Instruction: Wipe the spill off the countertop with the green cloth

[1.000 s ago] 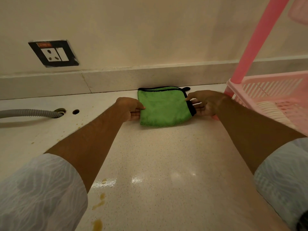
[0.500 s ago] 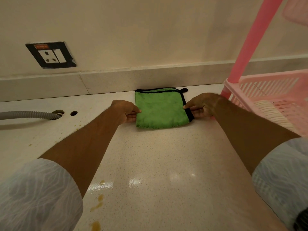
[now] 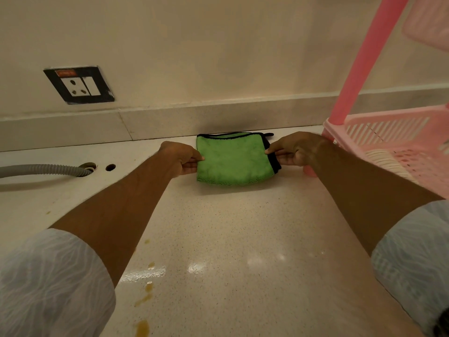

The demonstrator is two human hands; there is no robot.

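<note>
A folded green cloth [image 3: 233, 159] with black trim lies at the back of the pale speckled countertop [image 3: 243, 227], close to the wall. My left hand [image 3: 178, 158] pinches its left edge and my right hand [image 3: 295, 149] pinches its right edge, both arms stretched forward. The spill [image 3: 144, 297] shows as yellow-brown drops and streaks near the front of the countertop, beside my left forearm, with another blot [image 3: 142, 328] at the bottom edge.
A pink plastic rack [image 3: 393, 137] with an upright pink post [image 3: 366, 59] stands at the right. A grey corrugated hose [image 3: 41, 169] runs into a hole at the left, beside a second small hole [image 3: 110, 167]. A wall socket [image 3: 79, 85] sits above.
Both hands stay on the cloth's side edges; the cloth has shifted slightly and now lies a bit flatter and more stretched between them.
</note>
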